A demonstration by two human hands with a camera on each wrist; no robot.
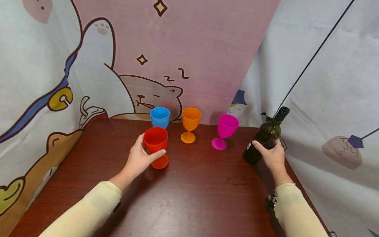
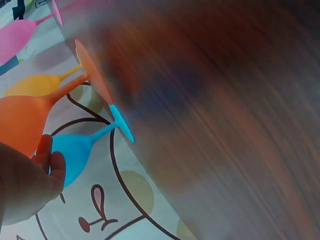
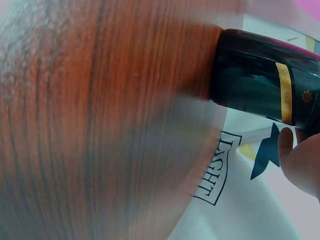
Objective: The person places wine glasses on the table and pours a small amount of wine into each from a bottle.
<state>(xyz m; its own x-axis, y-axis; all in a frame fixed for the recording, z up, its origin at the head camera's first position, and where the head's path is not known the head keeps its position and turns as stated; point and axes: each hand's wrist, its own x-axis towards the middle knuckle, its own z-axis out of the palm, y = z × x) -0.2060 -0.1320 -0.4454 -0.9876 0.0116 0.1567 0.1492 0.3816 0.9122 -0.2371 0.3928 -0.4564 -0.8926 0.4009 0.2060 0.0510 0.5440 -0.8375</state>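
My left hand [image 1: 138, 158] holds a red plastic goblet [image 1: 155, 141] round its bowl, thumb across the near side. The goblet is upright, its foot close over the table. In the left wrist view its stem and foot show in front of a blue goblet [image 2: 75, 152]. On the right, my right hand [image 1: 273, 157] grips a dark green wine bottle [image 1: 268, 132] by the body, and the bottle leans to the right. Its gold-banded label [image 3: 285, 92] shows in the right wrist view, with the lower end right at the tabletop.
Along the back stand the blue goblet [image 1: 160, 116], an orange goblet [image 1: 191, 119] and a magenta goblet [image 1: 227, 126]. The brown wooden table [image 1: 189, 200] reaches a cartoon-printed cloth [image 1: 207, 59] behind it and at both sides.
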